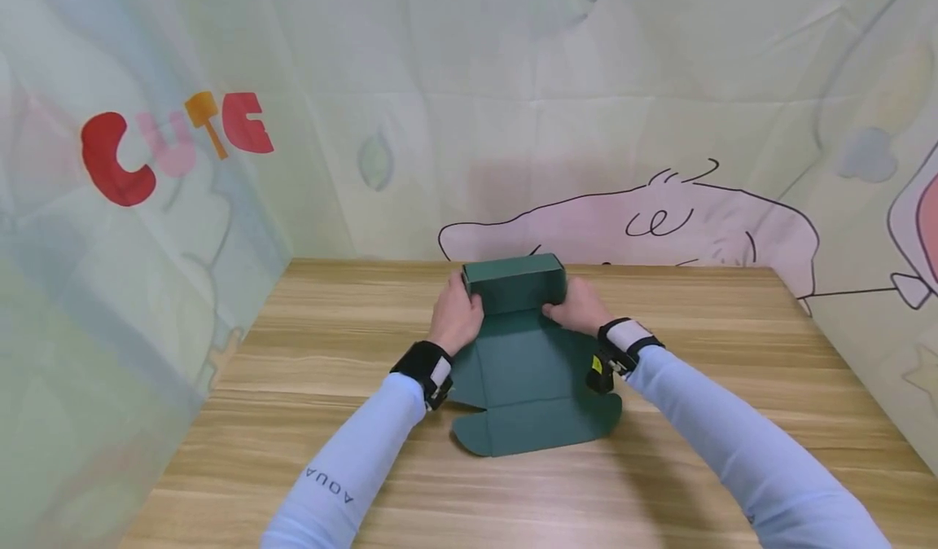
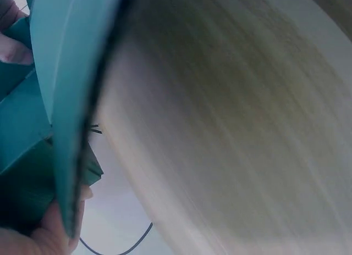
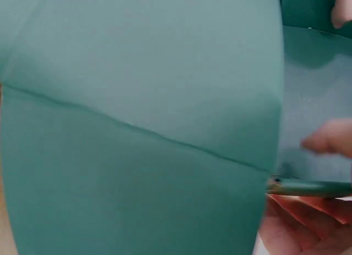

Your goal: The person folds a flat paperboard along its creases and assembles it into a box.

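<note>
A dark green cardboard box (image 1: pixel 516 362), partly folded, lies on the table with its flat panels toward me. Its far end is folded up into a raised, box-shaped wall (image 1: pixel 515 270). At the left end of that wall my left hand (image 1: pixel 456 317) grips the cardboard, thumb on the inner side. My right hand (image 1: pixel 579 306) holds the right end the same way. In the right wrist view, the fingers (image 3: pixel 300 225) of my right hand lie under a cardboard edge, with the thumb above. A large side flap (image 2: pixel 71 101) hides much of the left wrist view.
The wood-grain table (image 1: pixel 330 353) reaches back to a printed cloth backdrop (image 1: pixel 410 125). Black straps (image 1: pixel 425 370) circle both wrists. A small black item with a yellow label (image 1: pixel 599 375) is beside the right wrist, over the cardboard.
</note>
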Demonstrator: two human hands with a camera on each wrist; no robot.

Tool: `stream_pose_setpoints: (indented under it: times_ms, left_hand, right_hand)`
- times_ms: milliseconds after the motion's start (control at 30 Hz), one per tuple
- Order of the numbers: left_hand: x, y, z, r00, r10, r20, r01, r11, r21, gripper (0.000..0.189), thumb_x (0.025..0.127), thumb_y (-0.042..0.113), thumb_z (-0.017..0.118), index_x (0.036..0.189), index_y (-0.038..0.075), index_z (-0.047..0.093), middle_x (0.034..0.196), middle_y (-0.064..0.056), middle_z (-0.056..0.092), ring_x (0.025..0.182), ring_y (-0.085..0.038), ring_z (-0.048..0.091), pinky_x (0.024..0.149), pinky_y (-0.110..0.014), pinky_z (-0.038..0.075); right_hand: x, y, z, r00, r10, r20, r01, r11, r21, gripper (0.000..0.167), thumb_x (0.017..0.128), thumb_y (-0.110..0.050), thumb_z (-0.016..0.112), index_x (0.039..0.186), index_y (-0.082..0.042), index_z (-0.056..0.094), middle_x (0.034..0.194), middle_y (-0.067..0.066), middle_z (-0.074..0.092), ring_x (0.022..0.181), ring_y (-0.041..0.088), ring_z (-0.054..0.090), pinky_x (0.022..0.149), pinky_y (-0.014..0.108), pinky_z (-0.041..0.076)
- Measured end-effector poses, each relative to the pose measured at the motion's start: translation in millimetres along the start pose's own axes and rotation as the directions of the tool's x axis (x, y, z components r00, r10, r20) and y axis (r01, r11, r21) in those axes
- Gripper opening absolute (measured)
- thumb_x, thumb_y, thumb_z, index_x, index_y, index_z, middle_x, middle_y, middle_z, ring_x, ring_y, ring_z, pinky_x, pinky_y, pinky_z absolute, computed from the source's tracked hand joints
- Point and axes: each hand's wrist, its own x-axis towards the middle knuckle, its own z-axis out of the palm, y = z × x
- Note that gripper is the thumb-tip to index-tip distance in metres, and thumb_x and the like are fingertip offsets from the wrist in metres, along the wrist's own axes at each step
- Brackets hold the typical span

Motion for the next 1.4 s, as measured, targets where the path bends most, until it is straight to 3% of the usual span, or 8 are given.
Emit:
stream_pose_setpoints:
  times_ms: [100,267,467,700,967,1133,1400]
  left_hand:
    - [1.0,0.5,-2.3,1.0,0.016,0.003,-0.016,1.0,0.017,0.039,0.103,0.012,0.046,0.137,-0.006,0.042,0.128,-0.028,0.059,0.117,-0.041,0.062,0.099,-0.052,0.052]
    - [4.4,1.9,-7.9,0.999,0.049,-0.013,-0.048,0.998,0.04,0.039,0.102,0.009,0.048,0.137,-0.006,0.042,0.128,-0.028,0.059,0.115,-0.042,0.063,0.096,-0.053,0.052]
    - [8.9,6.1,-15.4,0.997,0.072,-0.006,-0.072,0.995,0.069,0.04,0.102,0.007,0.049,0.139,-0.006,0.043,0.133,-0.025,0.057,0.122,-0.039,0.06,0.104,-0.05,0.05]
    - [12.6,9.5,-21.9,0.996,0.089,0.007,-0.089,0.991,0.103,0.039,0.102,0.007,0.051,0.139,-0.003,0.046,0.134,-0.021,0.058,0.124,-0.036,0.06,0.104,-0.049,0.05]
    - [14.7,12.0,-26.4,0.99,0.138,0.002,-0.137,0.984,0.116,0.041,0.102,0.006,0.052,0.142,-0.002,0.046,0.137,-0.021,0.057,0.128,-0.034,0.059,0.11,-0.047,0.048]
    - [15.2,12.8,-27.3,0.985,0.175,-0.001,-0.173,0.977,0.123,0.04,0.101,0.004,0.052,0.141,-0.002,0.047,0.136,-0.022,0.057,0.128,-0.034,0.058,0.11,-0.046,0.047]
    - [13.1,11.9,-28.5,0.977,0.214,0.01,-0.214,0.972,0.094,0.034,0.101,0.003,0.051,0.135,-0.002,0.051,0.131,-0.021,0.06,0.124,-0.035,0.06,0.108,-0.046,0.048]
  right_hand:
    - [0.1,-2,-7,0.998,-0.069,0.004,0.069,0.997,0.036,0.04,0.091,-0.019,0.07,0.12,0.008,0.06,0.112,0.028,0.07,0.099,0.04,0.069,0.092,0.056,0.056]
    - [3.1,-7,-22,0.989,-0.146,-0.02,0.147,0.986,0.081,0.073,0.09,-0.024,0.074,0.15,0.0,0.039,0.147,0.029,0.051,0.133,0.049,0.052,0.107,0.064,0.045]
    - [5.9,-21,-35,0.982,-0.186,-0.022,0.187,0.982,0.026,0.089,0.088,-0.033,0.077,0.158,-0.006,0.028,0.161,0.022,0.036,0.145,0.044,0.04,0.115,0.06,0.039]
    - [4.9,-45,-41,0.952,-0.302,-0.052,0.299,0.953,-0.055,0.089,0.085,-0.037,0.08,0.154,-0.004,0.036,0.158,0.02,0.042,0.146,0.04,0.041,0.117,0.057,0.037]
    - [9.4,-64,-41,0.946,-0.323,0.032,0.325,0.942,-0.079,0.086,0.084,-0.037,0.081,0.15,-0.001,0.042,0.152,0.022,0.05,0.139,0.04,0.049,0.113,0.056,0.043]
    - [13.8,-73,-40,0.937,-0.339,0.083,0.347,0.932,-0.107,0.08,0.082,-0.035,0.082,0.144,0.004,0.05,0.141,0.025,0.06,0.128,0.039,0.06,0.106,0.053,0.05]
    - [16.6,-80,-39,0.928,-0.359,0.097,0.37,0.918,-0.142,0.058,0.08,-0.028,0.084,0.126,0.004,0.066,0.119,0.02,0.073,0.102,0.029,0.072,0.09,0.046,0.059]
